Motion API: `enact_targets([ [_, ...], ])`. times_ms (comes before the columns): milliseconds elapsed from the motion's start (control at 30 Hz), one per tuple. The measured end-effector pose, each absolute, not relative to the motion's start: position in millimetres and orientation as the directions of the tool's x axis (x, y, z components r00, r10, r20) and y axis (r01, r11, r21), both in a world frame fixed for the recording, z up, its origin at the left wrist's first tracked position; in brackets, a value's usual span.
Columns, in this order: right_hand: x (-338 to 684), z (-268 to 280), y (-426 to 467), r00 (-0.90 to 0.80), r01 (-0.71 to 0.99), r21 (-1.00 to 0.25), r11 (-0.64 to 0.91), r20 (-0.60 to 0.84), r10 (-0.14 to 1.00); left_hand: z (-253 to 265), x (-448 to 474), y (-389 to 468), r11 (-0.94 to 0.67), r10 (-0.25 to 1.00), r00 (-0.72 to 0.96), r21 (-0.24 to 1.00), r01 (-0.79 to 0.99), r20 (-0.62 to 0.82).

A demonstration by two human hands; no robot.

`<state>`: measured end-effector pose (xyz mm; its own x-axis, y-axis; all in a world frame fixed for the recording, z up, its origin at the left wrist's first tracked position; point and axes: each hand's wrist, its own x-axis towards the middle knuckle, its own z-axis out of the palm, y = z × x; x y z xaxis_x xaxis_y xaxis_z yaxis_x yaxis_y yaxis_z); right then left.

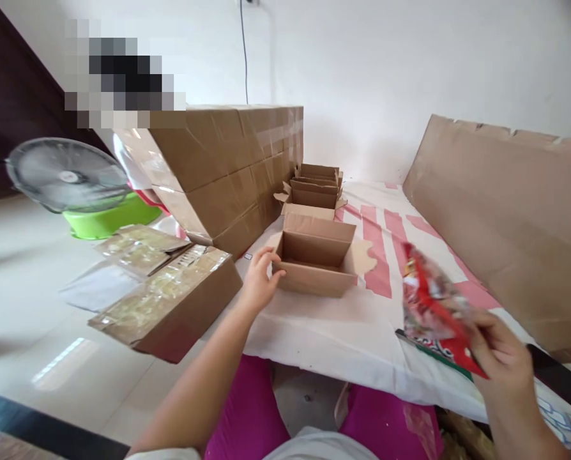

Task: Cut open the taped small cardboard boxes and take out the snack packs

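My left hand [259, 281] grips the left flap of a small open cardboard box [317, 259] that stands on a white cloth with pink stripes [343, 319]. The box looks empty inside. My right hand [499, 354] holds a red snack packet [432, 306] by its lower end, tilted up and to the left, to the right of the box and apart from it. More red printed packaging [439, 348] lies flat under the packet near my right hand.
Several more open small boxes [317, 185] line up behind the first. A stack of big sealed cartons [228, 172] stands at left, a flat cardboard sheet [501, 217] leans at right. A carton with clear packets [165, 300], a fan [68, 172] and a green basin [110, 220] are on the floor.
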<state>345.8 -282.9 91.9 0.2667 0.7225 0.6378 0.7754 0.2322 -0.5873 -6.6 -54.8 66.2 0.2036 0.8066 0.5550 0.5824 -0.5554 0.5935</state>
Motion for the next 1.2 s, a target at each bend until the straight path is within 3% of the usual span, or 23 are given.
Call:
enact_targets([
  [133, 322, 69, -275, 0.154, 0.767, -0.574, 0.286, 0.599, 0.786, 72, 3, -48, -0.449, 0.71, -0.047, 0.503, 0.738, 0.703],
  [233, 296, 40, -268, 0.086, 0.836, -0.48, 0.265, 0.592, 0.802, 55, 29, -84, -0.586, 0.679, 0.071, 0.481, 0.652, 0.731],
  [300, 283, 22, -266, 0.063, 0.862, -0.453, 0.229, 0.543, 0.837, 37, 45, -116, -0.669, 0.715, 0.252, 0.535, 0.515, 0.652],
  [400, 278, 2, -268, 0.109, 0.865, -0.478, 0.154, 0.479, 0.871, 7, 55, -158, -0.62, 0.782, 0.417, 0.644, 0.449, 0.463],
  [600, 292, -28, -289, 0.292, 0.827, -0.562, 0.019, 0.458, 0.84, -23, 37, -183, -0.377, 0.895, 0.404, 0.803, 0.461, 0.188],
  [767, 281, -38, -299, 0.318, 0.667, -0.744, -0.041, 0.234, 0.919, -23, 55, -177, -0.328, 0.836, 0.534, 0.897, 0.297, 0.129],
  [900, 307, -17, -251, 0.375, 0.65, -0.76, 0.007, 0.328, 0.867, -5, 114, -142, -0.341, 0.849, 0.472, 0.928, 0.148, 0.237],
  [967, 336, 0, -208, 0.446, 0.6, -0.799, 0.032, 0.367, 0.816, 14, 155, -114, -0.251, 0.907, 0.365, 0.966, 0.064, 0.211],
  [1067, 379, 21, -141, 0.564, 0.489, -0.872, -0.017, 0.301, 0.769, 42, 212, -76, -0.237, 0.925, 0.314, 0.971, 0.037, 0.213],
  [1200, 403, 20, -101, 0.579, 0.458, -0.889, -0.026, 0.276, 0.767, 52, 248, -56, -0.21, 0.945, 0.258, 0.978, 0.011, 0.2],
])
